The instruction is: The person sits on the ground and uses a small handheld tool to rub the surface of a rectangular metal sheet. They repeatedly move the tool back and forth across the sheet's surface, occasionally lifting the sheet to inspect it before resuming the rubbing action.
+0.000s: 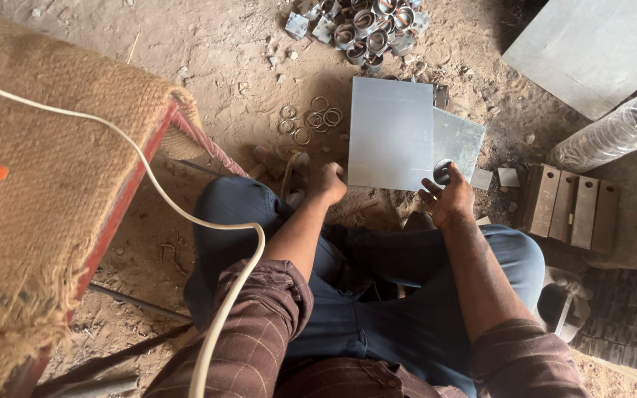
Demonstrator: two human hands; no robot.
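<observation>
Two bare hands reach down from a seated person in blue trousers and checked brown sleeves, seen from above over a dirt floor. The left hand [327, 182] is curled into a loose fist, knuckles up, just beside the near left corner of a flat grey metal sheet [390, 133] lying on the ground; whether it grips anything cannot be told. The right hand [449, 199] pinches a small round metal ring [442, 172] between thumb and fingertips, at the sheet's near right corner. A second, smaller sheet [458, 138] pokes out from under the first. Loose thin wire rings [311, 119] lie scattered left of the sheets, and a heap of short metal cups [359, 28] sits beyond. A burlap-covered bench [46, 169] with a white cable [186, 217] fills the left. A clear plastic bottle [613, 133] lies at right, above a slotted wooden block [573, 210].
</observation>
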